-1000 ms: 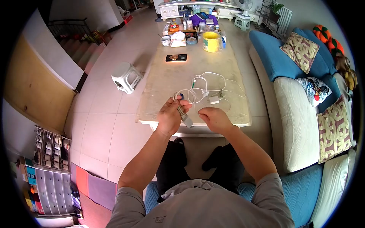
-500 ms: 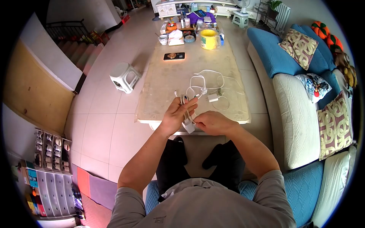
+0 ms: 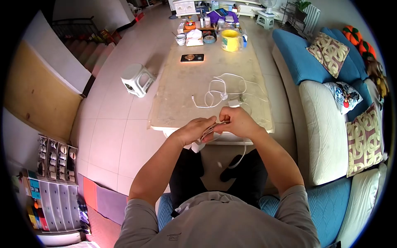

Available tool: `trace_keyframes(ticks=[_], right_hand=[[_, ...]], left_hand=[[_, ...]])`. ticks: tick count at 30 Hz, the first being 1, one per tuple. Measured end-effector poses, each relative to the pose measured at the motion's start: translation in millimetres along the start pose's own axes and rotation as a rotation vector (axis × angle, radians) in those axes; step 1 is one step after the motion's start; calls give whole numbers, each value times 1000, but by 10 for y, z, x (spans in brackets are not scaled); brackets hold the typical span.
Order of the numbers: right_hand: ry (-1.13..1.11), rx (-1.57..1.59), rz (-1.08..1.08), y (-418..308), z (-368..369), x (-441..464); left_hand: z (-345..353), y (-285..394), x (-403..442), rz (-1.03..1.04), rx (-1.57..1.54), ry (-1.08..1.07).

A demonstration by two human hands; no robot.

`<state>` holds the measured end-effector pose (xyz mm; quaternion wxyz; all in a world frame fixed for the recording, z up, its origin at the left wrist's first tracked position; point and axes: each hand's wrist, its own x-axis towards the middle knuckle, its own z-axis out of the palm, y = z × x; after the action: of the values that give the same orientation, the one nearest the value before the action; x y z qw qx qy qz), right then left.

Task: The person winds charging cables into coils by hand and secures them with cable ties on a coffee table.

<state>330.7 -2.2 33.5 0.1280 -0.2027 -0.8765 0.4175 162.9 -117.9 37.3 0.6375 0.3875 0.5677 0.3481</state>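
My left hand (image 3: 196, 129) is closed around a looped white charging cable (image 3: 209, 131), just past the table's near edge. A white charger plug (image 3: 197, 146) sticks out below that hand. My right hand (image 3: 237, 122) pinches the same cable beside it, the fingers of both hands close together. From the right hand a free length of cable (image 3: 244, 151) hangs down over my legs, its end blurred. Ahead on the table lie another tangled white cable (image 3: 225, 84) and a white charger (image 3: 234, 103), partly behind my right hand.
A black phone (image 3: 192, 58) lies mid-table. Farther back stand a tissue box (image 3: 194, 39), a cup (image 3: 180, 40) and a yellow container (image 3: 230, 40). A white stool (image 3: 136, 80) is left of the table (image 3: 169, 105); a blue-and-white sofa (image 3: 318, 124) runs along the right.
My right hand has risen and turned inward toward my left hand. The left hand's fingers have folded over the cable loops, and a loose cable end now swings below.
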Motion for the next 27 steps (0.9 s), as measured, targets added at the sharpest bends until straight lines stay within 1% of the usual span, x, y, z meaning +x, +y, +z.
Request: trace_keyframes(ticks=[1, 4, 6, 9, 10, 11, 12, 13, 16, 17, 20, 24, 26, 27], right_hand=[[-27, 113, 42, 58, 11, 11], [105, 313, -93, 197, 163, -22], [135, 436, -46, 233, 300, -52], [235, 572, 92, 197, 444, -105], [284, 609, 147, 183, 465, -111], [352, 574, 89, 248, 496, -100], [361, 581, 106, 283, 502, -99], [372, 588, 124, 312, 494, -95], [359, 545, 189, 343, 456, -118], [355, 522, 191, 381, 468, -116], [370, 406, 207, 490, 508, -119], [376, 166, 216, 522, 462, -177], [285, 75, 161, 474, 465, -210], [239, 30, 135, 434, 476, -231]], left_hand=[[-39, -52, 7, 19, -57, -55], [-127, -196, 14, 92, -260, -200], [-174, -252, -16, 152, -429, -282], [-145, -280, -3, 275, -614, -287], [-130, -254, -10, 299, -607, -221], [-114, -212, -29, 321, -597, -156], [-109, -181, -41, 341, -586, -93], [-132, -179, -41, 359, -659, -90], [-139, -165, 1, 356, -686, 95], [-181, -197, 29, 366, -735, 61], [-174, -180, 39, 434, -770, 58], [-178, -180, 49, 522, -687, 145], [-156, -148, 59, 563, -671, 189], [-147, -171, 93, 560, -525, 232]])
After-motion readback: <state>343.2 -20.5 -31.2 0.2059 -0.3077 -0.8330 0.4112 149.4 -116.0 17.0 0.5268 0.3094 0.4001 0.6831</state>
